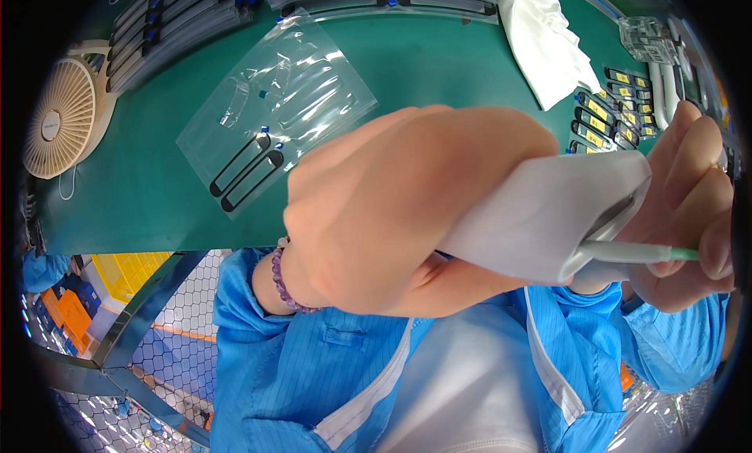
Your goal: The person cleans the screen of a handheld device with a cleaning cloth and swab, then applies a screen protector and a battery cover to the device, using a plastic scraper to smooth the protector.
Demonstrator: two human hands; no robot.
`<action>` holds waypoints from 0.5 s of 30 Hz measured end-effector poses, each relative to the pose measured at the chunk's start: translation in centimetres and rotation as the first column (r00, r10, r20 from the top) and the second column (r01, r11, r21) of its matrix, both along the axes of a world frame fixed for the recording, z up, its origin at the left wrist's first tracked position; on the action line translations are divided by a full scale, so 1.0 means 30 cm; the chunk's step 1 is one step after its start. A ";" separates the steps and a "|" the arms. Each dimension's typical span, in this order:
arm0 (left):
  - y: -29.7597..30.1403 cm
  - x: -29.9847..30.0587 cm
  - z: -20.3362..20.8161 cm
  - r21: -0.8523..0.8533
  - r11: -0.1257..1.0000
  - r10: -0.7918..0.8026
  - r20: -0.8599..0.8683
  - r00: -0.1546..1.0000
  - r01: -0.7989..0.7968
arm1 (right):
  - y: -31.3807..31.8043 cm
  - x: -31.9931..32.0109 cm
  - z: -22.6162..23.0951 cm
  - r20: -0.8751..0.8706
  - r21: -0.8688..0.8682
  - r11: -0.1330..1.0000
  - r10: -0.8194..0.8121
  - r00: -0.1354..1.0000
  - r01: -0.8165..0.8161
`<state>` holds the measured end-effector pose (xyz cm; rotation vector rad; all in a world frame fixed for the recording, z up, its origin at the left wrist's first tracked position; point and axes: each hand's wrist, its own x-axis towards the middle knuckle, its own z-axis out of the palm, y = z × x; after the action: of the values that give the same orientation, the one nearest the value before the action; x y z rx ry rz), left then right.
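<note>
My left hand (392, 210), with a purple bead bracelet at the wrist, is raised close to the camera. Its fingers are closed round a folded white sheet (540, 210), paper or cloth, I cannot tell which. Out of the sheet's open fold sticks a thin white pen-like stick (627, 252) with a pale green end. My right hand (689, 210), near the right edge, is closed on that green end between thumb and fingers. The left fingertips are hidden behind the sheet.
On the green table (423, 69) lies a clear plastic tray (313, 85) with two black-rimmed strips (252, 179) at its near corner. A beige fan (63, 124) stands left. A white cloth (540, 45) and several labelled black pieces (591, 122) lie right.
</note>
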<state>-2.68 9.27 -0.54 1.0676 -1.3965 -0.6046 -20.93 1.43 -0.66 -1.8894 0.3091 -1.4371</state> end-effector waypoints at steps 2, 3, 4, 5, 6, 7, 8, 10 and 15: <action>-0.004 -0.002 0.003 -0.015 1.000 0.009 -0.010 1.000 -0.009 | -0.005 0.022 -0.006 0.001 -0.004 1.000 -0.007 1.000 0.007; -0.007 -0.005 0.005 -0.023 1.000 0.010 -0.016 1.000 -0.010 | -0.005 0.039 -0.008 0.002 -0.006 1.000 -0.014 1.000 0.014; -0.011 -0.008 0.006 -0.031 0.999 0.010 -0.022 1.000 -0.011 | -0.004 0.036 -0.006 0.001 -0.009 1.000 -0.022 1.000 0.022; -0.009 -0.007 0.004 -0.037 0.999 0.023 -0.023 0.999 -0.024 | 0.005 0.050 -0.007 0.006 -0.008 1.000 -0.016 1.000 0.016; -0.007 -0.007 0.001 -0.035 0.999 0.031 -0.019 0.999 -0.031 | 0.004 0.050 -0.010 0.010 -0.008 1.000 -0.011 1.000 0.012; -0.005 -0.008 -0.005 -0.047 0.998 0.035 -0.066 0.997 -0.038 | 0.011 0.072 -0.014 0.015 -0.008 1.000 -0.007 1.000 0.007; -0.011 -0.015 -0.007 -0.064 0.997 0.024 -0.119 0.993 -0.031 | 0.035 0.071 0.004 0.013 -0.013 1.000 -0.017 1.000 0.018; -0.024 -0.027 -0.009 -0.095 0.995 -0.001 -0.223 0.975 -0.021 | 0.013 0.045 0.011 0.009 -0.021 0.999 -0.037 0.999 0.037; -0.035 0.005 -0.012 -0.184 0.983 -0.015 -0.143 0.990 -0.011 | -0.071 0.067 -0.014 -0.024 -0.017 0.997 0.068 0.997 -0.069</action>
<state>-2.53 8.21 -0.91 0.8582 -1.3008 -0.5316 -18.94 -0.69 -1.08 -1.9139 0.2415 -1.3770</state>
